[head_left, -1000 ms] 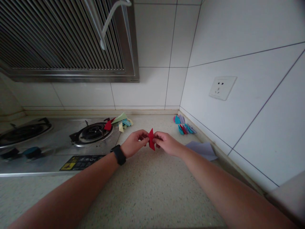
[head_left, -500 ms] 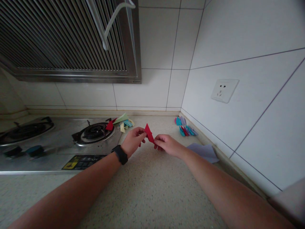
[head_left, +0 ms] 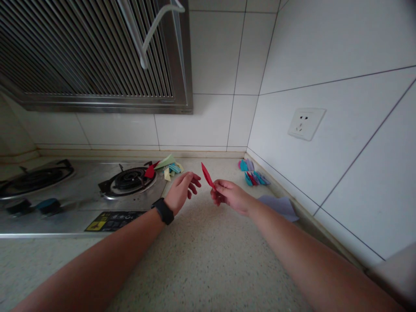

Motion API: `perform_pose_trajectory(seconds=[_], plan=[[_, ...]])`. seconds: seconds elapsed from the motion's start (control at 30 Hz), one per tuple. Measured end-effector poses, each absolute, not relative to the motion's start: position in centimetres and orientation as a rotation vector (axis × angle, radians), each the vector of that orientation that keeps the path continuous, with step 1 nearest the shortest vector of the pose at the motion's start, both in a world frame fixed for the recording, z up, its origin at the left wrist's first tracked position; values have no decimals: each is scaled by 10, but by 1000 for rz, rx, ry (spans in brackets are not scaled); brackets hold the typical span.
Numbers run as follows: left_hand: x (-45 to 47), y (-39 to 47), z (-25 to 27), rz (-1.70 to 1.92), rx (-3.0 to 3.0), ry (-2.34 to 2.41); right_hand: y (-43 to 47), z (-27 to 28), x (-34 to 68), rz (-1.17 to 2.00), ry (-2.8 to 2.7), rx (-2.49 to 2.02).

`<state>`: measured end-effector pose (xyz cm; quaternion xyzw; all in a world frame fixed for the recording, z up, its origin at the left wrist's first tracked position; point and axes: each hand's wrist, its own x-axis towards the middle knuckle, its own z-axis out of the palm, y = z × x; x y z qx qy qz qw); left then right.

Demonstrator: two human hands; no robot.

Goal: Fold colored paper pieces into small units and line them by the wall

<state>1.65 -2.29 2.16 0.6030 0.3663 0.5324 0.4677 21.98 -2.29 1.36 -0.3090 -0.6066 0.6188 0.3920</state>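
Note:
A folded piece of red paper (head_left: 207, 176) points up and to the left from my right hand (head_left: 230, 194), which pinches its lower end between thumb and fingers. Just left of the paper, my left hand (head_left: 184, 188) holds nothing; its fingers are slightly bent and apart, not touching the red paper. Both hands are above the speckled countertop (head_left: 208, 255). Under my right forearm lies a lilac sheet of paper (head_left: 280, 206), partly hidden by the arm.
Small folded papers (head_left: 255, 178) in blue, red, pink and lilac lie by the right wall. More folded papers (head_left: 170, 166), green, yellow, blue and red, rest at the stove's (head_left: 87, 190) right edge, some on the burner. A range hood (head_left: 107, 106) overhangs the left.
My left hand has let go of the red paper and drawn slightly left, its fingers now apart. My right hand keeps hold and has turned the paper so it shows narrower.

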Motion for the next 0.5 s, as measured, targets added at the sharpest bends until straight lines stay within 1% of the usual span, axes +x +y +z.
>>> perform_pose_trajectory(seconds=[0.1, 0.2, 0.27, 0.37, 0.5], plan=[[16, -22, 21, 1315, 1464, 889, -24, 16, 221, 1628, -1530, -724], [16, -22, 23, 1329, 1464, 874, -25, 18, 222, 1604, -1615, -754], [15, -22, 24, 1338, 1502, 876, -26, 20, 223, 1503, -1747, -829], [11, -19, 24, 1349, 1609, 924, -25, 21, 224, 1270, -1950, -926], [8, -11, 21, 1362, 1666, 1006, -21, 19, 225, 1083, -1998, -978]])
